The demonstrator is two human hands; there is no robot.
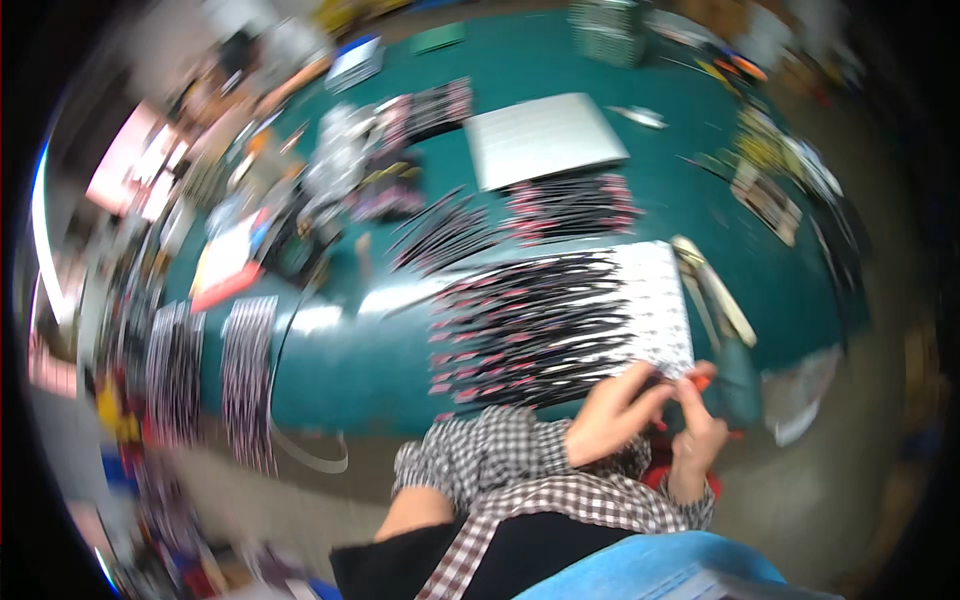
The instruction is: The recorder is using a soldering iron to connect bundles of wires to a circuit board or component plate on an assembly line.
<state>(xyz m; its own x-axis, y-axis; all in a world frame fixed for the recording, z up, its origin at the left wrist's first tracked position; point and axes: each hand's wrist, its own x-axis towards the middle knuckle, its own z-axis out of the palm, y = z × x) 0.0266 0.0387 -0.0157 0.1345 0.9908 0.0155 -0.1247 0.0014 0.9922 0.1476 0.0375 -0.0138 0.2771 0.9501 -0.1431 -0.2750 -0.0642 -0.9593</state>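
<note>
Black-and-pink strips (530,330) lie fanned over the white sheet (660,300) on the green table (350,370), and you pinch one small orange piece (702,381) between both hands, left hand (615,410) and right hand (697,440) curled closed, so aligning it carefully seems next.

Left hand (612,412), right hand (697,440): bare, no gloves. Both sleeves (500,450) checked, dark and white, cuffs bunched near wrists. Black garment (520,550) at chest under checked fabric. Picture blurred; finer detail unreadable.
</note>
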